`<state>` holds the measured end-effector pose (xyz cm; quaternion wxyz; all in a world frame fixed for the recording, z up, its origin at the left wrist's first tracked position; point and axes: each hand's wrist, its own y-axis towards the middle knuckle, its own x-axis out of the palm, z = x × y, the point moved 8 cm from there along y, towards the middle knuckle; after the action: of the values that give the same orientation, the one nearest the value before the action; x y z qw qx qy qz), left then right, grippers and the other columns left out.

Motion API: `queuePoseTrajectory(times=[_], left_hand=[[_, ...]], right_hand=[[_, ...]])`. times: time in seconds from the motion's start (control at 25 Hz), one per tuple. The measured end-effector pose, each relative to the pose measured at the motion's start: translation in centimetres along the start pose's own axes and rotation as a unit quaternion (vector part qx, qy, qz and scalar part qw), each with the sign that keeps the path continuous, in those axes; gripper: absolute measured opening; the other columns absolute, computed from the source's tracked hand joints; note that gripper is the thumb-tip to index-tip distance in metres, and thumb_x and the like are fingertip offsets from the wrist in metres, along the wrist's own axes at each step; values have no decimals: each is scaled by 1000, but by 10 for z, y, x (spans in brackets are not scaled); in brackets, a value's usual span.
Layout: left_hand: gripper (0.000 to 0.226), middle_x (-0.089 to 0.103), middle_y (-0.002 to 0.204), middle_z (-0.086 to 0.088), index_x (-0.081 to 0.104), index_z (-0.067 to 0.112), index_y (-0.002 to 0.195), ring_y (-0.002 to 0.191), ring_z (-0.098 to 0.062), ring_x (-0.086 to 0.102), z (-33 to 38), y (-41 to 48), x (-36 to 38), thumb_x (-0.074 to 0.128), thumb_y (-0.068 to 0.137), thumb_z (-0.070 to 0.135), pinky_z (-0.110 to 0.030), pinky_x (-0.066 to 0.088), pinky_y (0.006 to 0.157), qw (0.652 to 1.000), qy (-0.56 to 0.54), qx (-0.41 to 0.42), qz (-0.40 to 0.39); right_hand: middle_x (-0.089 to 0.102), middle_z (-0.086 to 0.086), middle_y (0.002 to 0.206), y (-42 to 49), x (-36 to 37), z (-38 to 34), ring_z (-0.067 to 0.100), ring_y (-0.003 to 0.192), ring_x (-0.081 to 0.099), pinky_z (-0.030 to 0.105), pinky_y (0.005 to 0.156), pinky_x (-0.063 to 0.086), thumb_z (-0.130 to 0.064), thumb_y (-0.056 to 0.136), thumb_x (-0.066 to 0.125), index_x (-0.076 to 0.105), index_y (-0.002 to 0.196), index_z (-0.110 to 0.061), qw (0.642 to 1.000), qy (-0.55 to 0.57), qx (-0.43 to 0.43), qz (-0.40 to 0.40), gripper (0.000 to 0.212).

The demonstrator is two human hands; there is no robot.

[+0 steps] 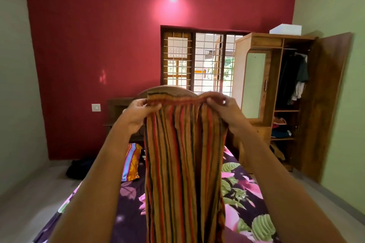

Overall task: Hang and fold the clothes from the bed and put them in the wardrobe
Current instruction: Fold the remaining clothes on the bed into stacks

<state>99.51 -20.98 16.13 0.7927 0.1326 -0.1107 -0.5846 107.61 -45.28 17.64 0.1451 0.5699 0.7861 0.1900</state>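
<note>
I hold up a striped garment [183, 163] in orange, red and dark green, hanging long in front of me over the bed [243, 187]. My left hand [138, 113] grips its top edge at the left corner. My right hand [221, 109] grips the top edge at the right, fingers curled into the cloth. The wooden wardrobe [256, 45] stands at the right with its door [324, 104] swung open; dark clothes [296, 77] hang from its rail and folded items [280, 132] lie on its shelves.
The bed has a purple floral sheet and a striped pillow [131, 162] near the wooden headboard [116, 108]. A barred window [197, 61] is in the red wall. A dark bag [81, 167] lies on the floor at left. A white box [286, 29] tops the wardrobe.
</note>
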Motion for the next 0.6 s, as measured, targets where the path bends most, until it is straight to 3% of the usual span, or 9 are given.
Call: queuePoseTrajectory(times=[0.08, 0.16, 0.24, 0.36, 0.48, 0.56, 0.6], left_hand=[[14, 73, 81, -3, 65, 11, 94, 76, -14, 70, 17, 1, 4, 63, 80, 15, -27, 58, 69, 985, -170, 5, -15], [8, 72, 79, -5, 65, 11, 90, 69, -13, 70, 14, 2, 6, 60, 87, 16, -27, 58, 65, 982, -184, -41, 3], [8, 71, 78, -7, 65, 12, 87, 64, -14, 70, -8, -2, 7, 60, 89, 17, -32, 55, 65, 979, -170, -110, 23], [17, 70, 66, -9, 64, 9, 73, 68, -21, 67, -36, -14, 10, 61, 88, 16, -39, 50, 77, 960, -217, -167, 60], [54, 66, 52, -6, 61, 12, 35, 63, -20, 65, -40, -10, 15, 60, 89, 11, -41, 49, 77, 961, -229, -144, 58], [59, 67, 54, -7, 61, 14, 31, 61, -19, 66, -42, -8, 15, 59, 89, 10, -39, 50, 77, 962, -227, -142, 58], [50, 69, 60, -8, 65, 12, 38, 61, -18, 67, -44, -8, 14, 61, 88, 10, -37, 51, 77, 963, -223, -145, 52]], right_hand=[[71, 8, 91, 2, -2, 0, 20, 78, 70, 24, 62, 57, -23, 84, 70, 61, 111, -10, 993, 113, 44, -2, 32], [69, 11, 93, 3, 4, 8, 20, 74, 68, 26, 61, 59, -20, 85, 68, 57, 118, -6, 987, 123, 97, -42, 37], [66, 12, 93, 6, 7, 20, 19, 67, 67, 28, 57, 58, -16, 87, 66, 51, 123, -10, 980, 141, 139, -26, 39], [65, 11, 89, 7, 12, 44, 18, 60, 66, 31, 52, 57, -20, 91, 62, 45, 128, -16, 972, 134, 191, -20, 41], [67, 10, 96, -13, 30, 70, 23, 81, 68, 37, 66, 56, -24, 87, 65, 48, 121, -15, 954, 97, 257, -119, 40], [66, 8, 99, -29, 39, 77, 23, 88, 66, 36, 69, 56, -3, 82, 67, 53, 111, -13, 942, 21, 264, -204, 34], [66, 8, 97, -32, 38, 80, 23, 87, 65, 35, 68, 56, 7, 79, 65, 58, 107, -11, 940, -5, 267, -214, 33]])
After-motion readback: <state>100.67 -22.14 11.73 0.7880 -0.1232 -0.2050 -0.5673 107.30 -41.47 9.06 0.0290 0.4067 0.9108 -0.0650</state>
